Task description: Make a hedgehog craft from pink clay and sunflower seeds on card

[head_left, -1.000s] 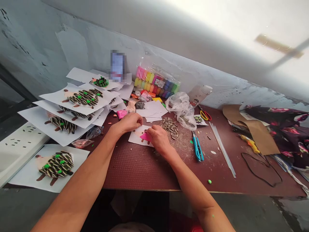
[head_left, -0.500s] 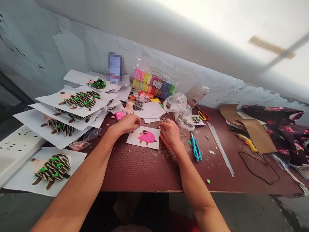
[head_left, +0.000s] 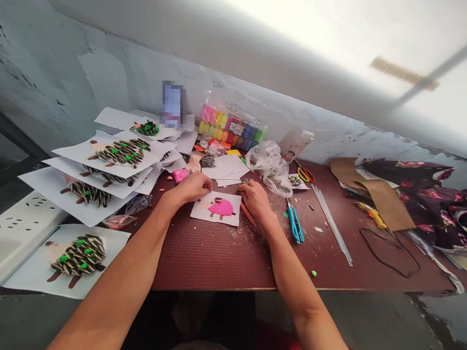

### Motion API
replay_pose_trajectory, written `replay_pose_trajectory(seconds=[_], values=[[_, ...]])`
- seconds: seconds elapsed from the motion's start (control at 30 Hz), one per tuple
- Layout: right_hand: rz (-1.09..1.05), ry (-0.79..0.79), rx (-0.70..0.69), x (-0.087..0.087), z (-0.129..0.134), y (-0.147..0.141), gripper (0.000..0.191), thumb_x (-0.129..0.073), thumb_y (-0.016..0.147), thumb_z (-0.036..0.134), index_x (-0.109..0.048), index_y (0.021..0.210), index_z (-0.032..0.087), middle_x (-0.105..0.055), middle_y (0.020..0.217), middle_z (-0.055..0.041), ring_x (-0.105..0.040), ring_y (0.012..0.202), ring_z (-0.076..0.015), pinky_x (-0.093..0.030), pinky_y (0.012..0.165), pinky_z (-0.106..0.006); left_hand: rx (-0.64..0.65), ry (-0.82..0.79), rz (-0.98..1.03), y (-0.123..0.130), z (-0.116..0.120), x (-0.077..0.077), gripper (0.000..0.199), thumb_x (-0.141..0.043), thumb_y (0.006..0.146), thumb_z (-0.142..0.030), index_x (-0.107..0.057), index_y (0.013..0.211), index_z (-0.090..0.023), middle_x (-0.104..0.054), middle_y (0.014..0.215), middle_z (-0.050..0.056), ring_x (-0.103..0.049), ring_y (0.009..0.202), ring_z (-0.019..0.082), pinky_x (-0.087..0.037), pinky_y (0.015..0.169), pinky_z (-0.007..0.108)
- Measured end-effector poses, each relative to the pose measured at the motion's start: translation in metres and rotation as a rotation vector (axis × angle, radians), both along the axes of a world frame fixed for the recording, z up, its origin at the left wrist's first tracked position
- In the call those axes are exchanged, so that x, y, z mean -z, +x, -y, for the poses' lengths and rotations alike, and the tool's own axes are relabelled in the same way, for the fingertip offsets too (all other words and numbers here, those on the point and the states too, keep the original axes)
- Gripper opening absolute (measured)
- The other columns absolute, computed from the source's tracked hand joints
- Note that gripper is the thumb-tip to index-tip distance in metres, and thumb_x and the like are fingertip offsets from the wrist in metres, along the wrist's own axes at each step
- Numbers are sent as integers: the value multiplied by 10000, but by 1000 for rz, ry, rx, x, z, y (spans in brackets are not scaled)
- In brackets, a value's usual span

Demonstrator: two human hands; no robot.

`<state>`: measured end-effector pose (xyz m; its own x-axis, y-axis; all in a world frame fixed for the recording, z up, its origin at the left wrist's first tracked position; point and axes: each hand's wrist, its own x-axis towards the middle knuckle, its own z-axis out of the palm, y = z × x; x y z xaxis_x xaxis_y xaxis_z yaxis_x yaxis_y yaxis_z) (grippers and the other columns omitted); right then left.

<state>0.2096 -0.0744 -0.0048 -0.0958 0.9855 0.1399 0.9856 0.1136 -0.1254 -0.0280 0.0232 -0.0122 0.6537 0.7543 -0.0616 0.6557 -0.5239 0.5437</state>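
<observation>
Hovering over a white paper card (head_left: 216, 209), the left hand (head_left: 188, 188) and right hand (head_left: 256, 200) sit just above its upper edge, one at each end. The left fingers (head_left: 206, 183) are curled and pressed together; the right fingertips (head_left: 243, 190) are drawn into a pinch, perhaps around a small striped seed, too small to tell. A pink clay oval (head_left: 221, 207) lies on the card below and between them, its long axis running sideways, the left fingers slightly nearer. A slim orange stick (head_left: 248, 214) slants away under the right hand. The dark red textured worktop (head_left: 207, 262) carries scattered shavings, a blue utility knife (head_left: 294, 222), a bag of coloured clay blocks (head_left: 233, 127) and paper sheets bearing seed-covered hedgehogs (head_left: 78, 256), against a scuffed grey wall (head_left: 91, 63).
</observation>
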Motion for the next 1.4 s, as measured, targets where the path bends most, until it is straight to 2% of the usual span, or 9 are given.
replay_pose_trajectory(seconds=[0.17,0.3,0.43,0.53,0.63,0.7,0.87,1.1,1.4], values=[[-5,-12,-44,2,-2,-3,224,-533,998,157,-753,991,196,-685,1030,-104,-581,994,-231,-430,869,-311,4,3,-9,1,3,-3,246,-583,747,-107,-792,847,-189,-777,830,52,-674,771,193,-452,695,270],[0,14,24,4,-5,-4,198,-517,985,133,-713,999,150,-689,1062,-135,-590,990,-240,-434,873,-320,-4,4,-14,1,5,-5,252,-575,764,-96,-794,862,-173,-773,844,68,-669,768,198,-451,704,279],[-164,99,72,-1,0,-7,199,-478,987,150,-676,1013,156,-701,1006,-108,-605,920,-218,-435,819,-300,-3,-4,-15,1,5,-5,252,-579,766,-101,-796,864,-181,-771,835,60,-667,756,192,-456,714,275],[-326,81,4,-8,7,-16,172,-506,959,138,-673,986,169,-705,918,-66,-607,827,-184,-428,771,-270,-7,9,-30,2,5,-6,249,-576,772,-105,-795,865,-181,-772,834,58,-666,762,192,-447,703,271],[-393,35,-146,-12,15,-31,158,-556,943,119,-696,952,193,-709,918,-37,-604,805,-152,-419,761,-244,-4,2,-28,2,6,-7,253,-569,778,-107,-793,872,-175,-771,832,56,-663,757,189,-443,700,267],[-390,-2,-186,-13,19,-40,137,-604,938,123,-712,898,196,-703,881,-21,-588,771,-135,-397,729,-229,-4,-12,-19,2,7,-8,257,-563,776,-109,-793,874,-172,-769,820,53,-657,739,185,-446,699,265],[-298,-51,-144,-10,24,-52,116,-675,931,158,-733,837,194,-682,818,-7,-566,741,-123,-339,679,-224,-10,-26,-14,1,7,-8,251,-564,772,-113,-791,865,-167,-771,818,51,-652,725,177,-448,692,254],[-182,-97,-123,-9,28,-57,169,-604,981,171,-760,1008,230,-706,927,-30,-602,821,-149,-328,688,-241,-3,-8,-27,2,6,-6,265,-563,765,-101,-794,873,-171,-776,847,52,-666,762,178,-444,683,245],[-61,-104,-104,-13,30,-64,212,-527,1033,235,-738,1026,225,-692,945,-46,-592,838,-161,-298,662,-256,-3,-1,-25,1,4,-4,255,-576,756,-106,-796,859,-184,-779,849,46,-673,786,188,-454,701,248]])
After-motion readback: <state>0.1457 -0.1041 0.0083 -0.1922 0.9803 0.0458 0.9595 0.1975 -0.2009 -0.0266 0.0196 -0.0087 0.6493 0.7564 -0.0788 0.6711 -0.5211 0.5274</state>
